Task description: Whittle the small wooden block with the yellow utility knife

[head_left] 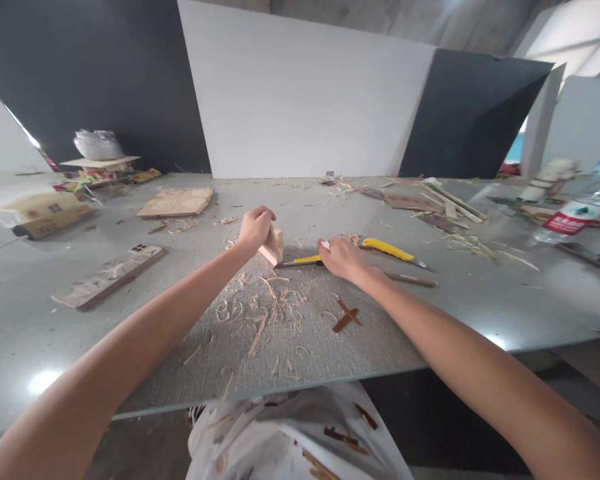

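Observation:
My left hand [256,228] is closed around a pale wood block [273,247], held tilted with its lower end close to the table. My right hand [344,257] is closed on a cutting tool [305,260] with a thin dark blade and a yellow strip; its grip is hidden by the fingers. The blade tip meets the lower end of the block, or passes just beside it. Something white shows at a right fingertip. Curled wood shavings [275,307] lie below both hands. A yellow utility knife [389,250] rests beyond my right hand, and a wooden stick [411,279] shows beside my right wrist.
A carved wood strip [113,275] and a flat wood board [177,202] lie to the left. Crossed brown pieces [347,316] sit near the table's front edge. Farther right are wood sticks [453,203] and a plastic bottle [570,220]. Upright panels [310,93] stand behind.

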Demonstrator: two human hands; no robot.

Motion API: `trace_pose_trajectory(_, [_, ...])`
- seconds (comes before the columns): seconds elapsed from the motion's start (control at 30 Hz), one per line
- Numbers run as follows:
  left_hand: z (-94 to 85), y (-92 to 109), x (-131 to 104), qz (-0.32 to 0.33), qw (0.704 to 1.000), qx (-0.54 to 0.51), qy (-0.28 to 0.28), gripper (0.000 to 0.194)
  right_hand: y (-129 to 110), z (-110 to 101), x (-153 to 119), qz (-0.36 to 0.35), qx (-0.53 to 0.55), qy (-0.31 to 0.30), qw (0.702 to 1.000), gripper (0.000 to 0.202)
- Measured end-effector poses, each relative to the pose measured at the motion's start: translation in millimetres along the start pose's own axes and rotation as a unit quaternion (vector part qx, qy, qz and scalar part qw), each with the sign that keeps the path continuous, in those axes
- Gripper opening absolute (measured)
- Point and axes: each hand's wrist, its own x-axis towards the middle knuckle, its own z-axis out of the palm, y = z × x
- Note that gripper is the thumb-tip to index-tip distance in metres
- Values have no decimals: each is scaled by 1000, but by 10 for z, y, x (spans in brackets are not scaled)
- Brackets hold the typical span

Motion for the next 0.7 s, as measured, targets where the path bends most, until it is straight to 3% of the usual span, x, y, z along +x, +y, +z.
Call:
trace_pose_trajectory(0.2, [22, -47, 25, 3, 1000, -4, 4, 19, 11, 8, -1, -4, 23, 3, 1000, 57])
trace_pose_trajectory(0.33, [45, -52, 14, 2, 1000, 12, 17, 16, 29, -33, 10, 0, 117, 16, 993, 57])
trace_pose_trajectory(0.43, [39, -25, -2, -12, 1000, 22, 6, 21, 53, -109, -2, 4, 233, -52, 971, 56])
trace_pose_trajectory(0.5, [21, -1, -8, -26, 999, 22, -12, 25, 80, -178, -21, 9, 318, -147, 937, 54])
trace_pose_trajectory(0.57, [-4, 13, -3, -38, 999, 23, -15, 27, 113, -252, -43, 5, 402, -243, 883, 50])
trace_pose_trajectory(0.7, [-71, -30, 69, -41, 999, 26, 5, 23, 158, -366, -77, 9, 522, -331, 786, 38])
